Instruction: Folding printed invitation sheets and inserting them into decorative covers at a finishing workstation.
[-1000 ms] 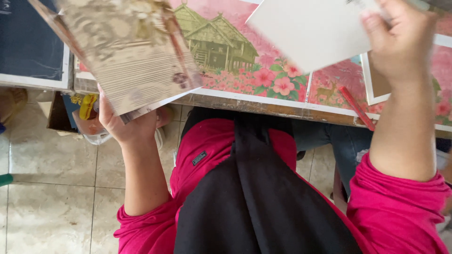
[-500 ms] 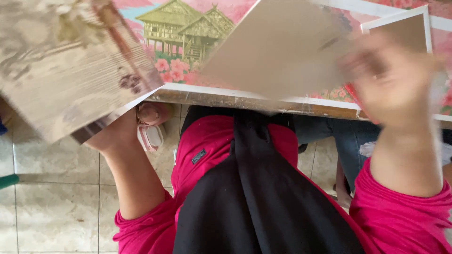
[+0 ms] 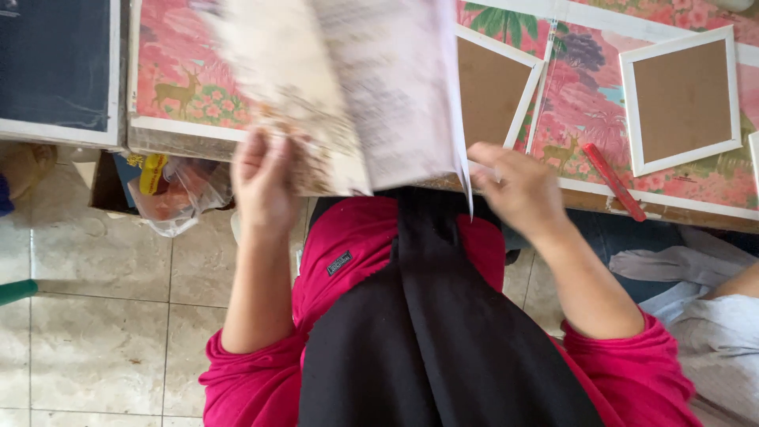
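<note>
Head view, looking down over the person's lap. The left hand [image 3: 265,183] is raised at the near edge of the worktop [image 3: 190,138], its fingers closed as a grip on the lower edge of a blurred sheaf of printed sheets [image 3: 348,87], pale with a brownish pattern, which is held up in front of the camera and hides the middle of the worktop. The right hand [image 3: 518,190] lies just right of the sheaf at the worktop's edge, fingers curled around the bottom of a thin white sheet edge [image 3: 461,142] that hangs down on the sheaf's right side; whether that grip is fully clamped cannot be told. The worktop is covered by a pink cloth [image 3: 585,95] printed with flowers, deer and trees. On it, right of the sheaf, lie two white-bordered brown cardboard frames: one [image 3: 494,91] partly hidden behind the sheaf, the other [image 3: 684,99] well apart to the right. A red stick [image 3: 615,182] lies slantwise near the worktop's edge between them. A dark white-bordered panel [image 3: 55,67] lies at far left. Below the worktop, on the tiled floor [image 3: 103,316], sits a clear plastic bag [image 3: 178,194].
</note>
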